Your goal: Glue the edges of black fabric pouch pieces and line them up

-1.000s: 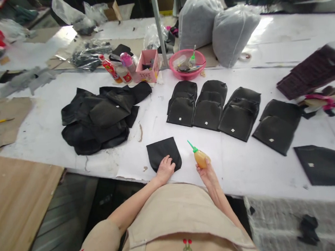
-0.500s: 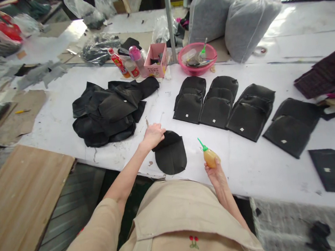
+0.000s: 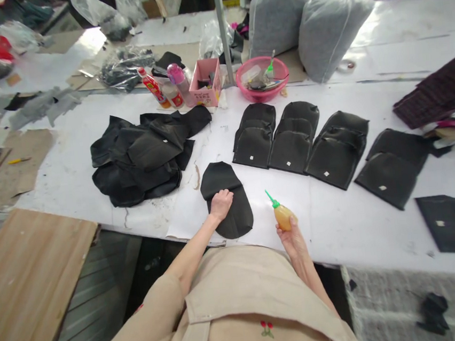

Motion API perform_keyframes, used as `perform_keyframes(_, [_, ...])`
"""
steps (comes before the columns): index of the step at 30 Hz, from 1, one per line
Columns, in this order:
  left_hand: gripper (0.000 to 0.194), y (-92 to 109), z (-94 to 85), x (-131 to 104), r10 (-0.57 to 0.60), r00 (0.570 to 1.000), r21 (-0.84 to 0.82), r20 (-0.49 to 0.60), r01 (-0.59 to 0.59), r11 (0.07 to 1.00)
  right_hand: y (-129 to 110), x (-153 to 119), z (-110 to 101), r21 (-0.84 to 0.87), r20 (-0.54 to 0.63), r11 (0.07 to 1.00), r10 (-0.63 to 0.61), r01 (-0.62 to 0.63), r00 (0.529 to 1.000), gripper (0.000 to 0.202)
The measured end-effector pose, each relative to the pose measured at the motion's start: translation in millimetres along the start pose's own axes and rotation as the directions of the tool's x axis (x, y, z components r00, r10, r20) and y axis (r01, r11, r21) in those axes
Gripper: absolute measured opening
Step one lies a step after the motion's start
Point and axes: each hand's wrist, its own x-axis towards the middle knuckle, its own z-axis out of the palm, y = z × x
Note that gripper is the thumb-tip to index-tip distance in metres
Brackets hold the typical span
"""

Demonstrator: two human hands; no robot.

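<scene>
With the clock centred on it and twelve pointing away from the wearer, a flat, rounded black sheet of leather-like material [image 3: 237, 215] is laid near the close edge of the white-covered worktop [image 3: 329, 225]. A crease or edge is seen running across its middle, and the left hand [image 3: 222, 205] is placed there with bent fingers; whether the material is pinched or merely pressed cannot be told. At about three to four o'clock, an amber, oval squeeze bottle with a pointed green nozzle [image 3: 284, 218] is grasped around its lower end by the right hand [image 3: 292, 237], its tip aimed toward eleven o'clock, well apart from the sheet. The sheet is judged light, thin and floppy, likely to slide or curl, so it is best steadied flat near the crease and lifted by a free rim. The bottle is judged light and yielding; it is best held by the lower body with gentle pressure, since liquid could be squeezed out by a hard grip. At ten o'clock a loose heap of black pieces [image 3: 142, 160] is piled, and between one and three o'clock a curving row of black panels with small pale tags [image 3: 289, 146] is spread.
</scene>
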Motion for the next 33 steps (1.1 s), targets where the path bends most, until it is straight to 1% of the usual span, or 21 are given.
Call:
perform_keyframes(2, [0.024, 2, 12.1, -8, -0.056, 0.997, -0.008, -0.05, 0.055, 0.998, -2, 1, 3, -0.025, 0.006, 1.0, 0.002, -0.001, 1.0, 0.042])
perform_keyframes(4, [0.032, 0, 17.4, -7, -0.104, 0.991, -0.043, -0.083, 0.101, 0.994, -4, 2, 7, -0.04, 0.014, 0.999, -0.002, 0.002, 1.0, 0.043])
perform_keyframes(5, [0.032, -2, 17.8, -4, -0.117, 0.99, -0.061, -0.08, 0.112, 0.992, -4, 2, 8, -0.042, 0.016, 0.999, -0.002, 0.003, 1.0, 0.044])
perform_keyframes(7, [0.026, -6, 16.1, 5, -0.143, 0.988, -0.084, -0.051, 0.138, 0.987, -4, 4, 10, -0.049, 0.014, 0.999, -0.006, 0.007, 1.0, 0.044])
perform_keyframes(9, [0.016, -8, 12.6, 14, -0.17, 0.985, -0.083, -0.014, 0.169, 0.982, -4, 6, 11, -0.071, 0.01, 0.997, -0.01, 0.01, 1.0, 0.045])
perform_keyframes(11, [0.01, -9, 8.6, 23, -0.187, 0.982, -0.073, 0.012, 0.187, 0.98, -3, 7, 11, -0.097, 0.012, 0.995, -0.016, 0.017, 1.0, 0.045])
perform_keyframes(14, [0.014, -9, 0.1, 30, -0.167, 0.986, -0.091, 0.008, 0.167, 0.982, -4, 6, 10, -0.108, 0.031, 0.994, -0.016, 0.019, 0.999, 0.044])
perform_keyframes(16, [0.015, -10, -10.0, 28, -0.149, 0.989, -0.167, -0.004, 0.147, 0.975, -7, 5, 9, -0.094, 0.032, 0.995, -0.021, 0.024, 0.999, 0.044])
perform_keyframes(19, [0.016, -14, -35.1, 19, -0.135, 0.991, -0.359, 0.022, 0.134, 0.924, -15, 1, 3, -0.067, 0.023, 0.997, -0.043, 0.045, 0.999, 0.046])
perform_keyframes(20, [0.016, -16, -45.3, 17, -0.106, 0.994, -0.423, 0.037, 0.112, 0.899, -19, 0, 1, -0.058, 0.023, 0.997, -0.05, 0.051, 0.998, 0.048])
perform_keyframes(21, [0.016, -17, -55.3, 17, -0.053, 0.997, -0.481, 0.053, 0.072, 0.874, -23, -1, -2, -0.05, 0.026, 0.997, -0.055, 0.056, 0.998, 0.049])
perform_keyframes(22, [0.016, -17, -64.4, 19, 0.025, 0.997, -0.536, 0.067, 0.015, 0.844, -27, -1, -4, -0.047, 0.033, 0.997, -0.058, 0.059, 0.998, 0.05])
perform_keyframes(24, [0.016, -15, -76.6, 29, 0.199, 0.975, -0.629, 0.094, -0.097, 0.772, -36, -1, -6, -0.054, 0.052, 0.996, -0.062, 0.065, 0.997, 0.052])
perform_keyframes(25, [0.016, -12, -78.5, 38, 0.267, 0.957, -0.657, 0.112, -0.13, 0.743, -40, 0, -6, -0.063, 0.062, 0.996, -0.065, 0.069, 0.996, 0.052])
perform_keyframes(26, [0.015, -8, -77.6, 47, 0.309, 0.941, -0.666, 0.139, -0.142, 0.733, -43, 1, -4, -0.072, 0.07, 0.995, -0.069, 0.074, 0.995, 0.051])
perform_keyframes(27, [0.014, -4, -74.0, 56, 0.32, 0.932, -0.651, 0.173, -0.136, 0.747, -45, 1, -2, -0.082, 0.075, 0.993, -0.075, 0.081, 0.994, 0.051])
perform_keyframes(29, [0.014, 7, -61.1, 71, 0.272, 0.931, -0.548, 0.242, -0.1, 0.83, -48, 2, 3, -0.109, 0.08, 0.989, -0.092, 0.1, 0.993, 0.049])
perform_keyframes(30, [0.014, 13, -53.3, 76, 0.227, 0.94, -0.469, 0.254, -0.085, 0.879, -48, 2, 6, -0.128, 0.083, 0.985, -0.103, 0.113, 0.991, 0.049])
perform_keyframes(31, [0.014, 19, -45.4, 78, 0.172, 0.956, -0.38, 0.239, -0.071, 0.922, -47, 2, 9, -0.148, 0.085, 0.981, -0.116, 0.128, 0.99, 0.049])
perform_keyframes(33, [0.011, 29, -31.2, 74, 0.064, 0.988, -0.224, 0.141, -0.032, 0.974, -44, 1, 14, -0.188, 0.081, 0.969, -0.147, 0.16, 0.986, 0.049])
